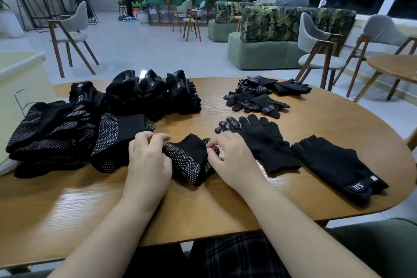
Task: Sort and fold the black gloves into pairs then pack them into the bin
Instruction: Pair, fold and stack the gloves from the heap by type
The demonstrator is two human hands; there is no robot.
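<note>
Left hand (150, 160) and right hand (228, 153): both grips closed, fingertips pinching opposite edges of one folded dotted glove pair (188, 160) lying on the table (203, 207) between them. Soft knit, limp and light; likely to slump and unfold if released, so best held at the folded edges or cuff. Palm side studded with pale rubbery dots, probably grippy. Just left: stacks of folded pairs (54, 135). Right: loose plain gloves (264, 140), a labelled fingerless glove (338, 167), unsorted dotted gloves (255, 99) further back. Wood-grain table, smooth, rounded end. Bin not identifiable.
</note>
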